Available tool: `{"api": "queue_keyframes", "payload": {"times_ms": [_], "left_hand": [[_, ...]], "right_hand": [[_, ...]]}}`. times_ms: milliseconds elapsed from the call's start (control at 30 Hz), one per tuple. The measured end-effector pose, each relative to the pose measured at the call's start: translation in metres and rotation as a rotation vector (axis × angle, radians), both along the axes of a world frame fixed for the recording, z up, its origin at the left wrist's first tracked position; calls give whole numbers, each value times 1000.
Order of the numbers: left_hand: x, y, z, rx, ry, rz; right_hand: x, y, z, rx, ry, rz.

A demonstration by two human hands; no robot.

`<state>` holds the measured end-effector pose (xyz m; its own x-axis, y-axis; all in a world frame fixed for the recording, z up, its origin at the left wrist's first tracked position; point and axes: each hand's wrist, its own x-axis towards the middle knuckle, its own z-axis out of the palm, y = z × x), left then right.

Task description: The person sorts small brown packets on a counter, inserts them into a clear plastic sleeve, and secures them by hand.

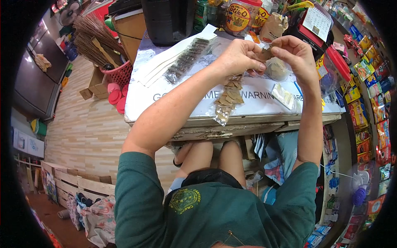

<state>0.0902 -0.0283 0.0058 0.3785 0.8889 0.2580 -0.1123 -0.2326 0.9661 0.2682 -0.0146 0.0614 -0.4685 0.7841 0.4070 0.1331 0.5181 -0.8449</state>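
Both hands are raised over the far part of the table. My left hand (pixel 245 57) and my right hand (pixel 291 54) pinch brown, leaf-like flat pieces (pixel 265 55) between them. Just below them is a clear round container (pixel 277 68) with pale contents. A long clear plastic packet of brown flat pieces (pixel 229 97) lies under my left wrist, its end over the table's front edge. Left of it rests a strip of dark pieces in clear plastic (pixel 187 59), beside white folded strips (pixel 161 66). A small pack of clear plastic bags (pixel 286 96) lies at the right.
Large plastic jars (pixel 240 18), a black bin (pixel 167 21), a brown paper bag (pixel 273 28) and a desk calendar (pixel 317 23) line the back. A red-lidded clear jar (pixel 332 74) stands right. Brooms fill a red basket (pixel 119 74) at left; product packets (pixel 361 114) hang at right.
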Motion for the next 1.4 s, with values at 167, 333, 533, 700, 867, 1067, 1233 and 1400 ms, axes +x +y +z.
{"api": "queue_keyframes", "payload": {"times_ms": [167, 333, 533, 700, 867, 1067, 1233, 1400], "left_hand": [[1, 4, -4, 8, -37, -19], [0, 5, -6, -1, -28, -25], [0, 6, -5, 10, -32, -34], [0, 6, -5, 16, -2, -36], [0, 5, -4, 2, 23, -37], [2, 5, -6, 0, 43, -56], [1, 5, -5, -4, -9, -54], [0, 6, -5, 11, -16, -63]], "right_hand": [[8, 13, -1, 47, -115, -23], [6, 11, -1, -38, -214, 20], [5, 9, 3, 12, -91, -23], [3, 6, 4, 9, -174, -16], [6, 10, 14, 99, -357, -53], [2, 14, 15, 119, -482, 11], [1, 14, 10, 78, -338, 42], [-1, 11, 9, 164, -403, 77]]}}
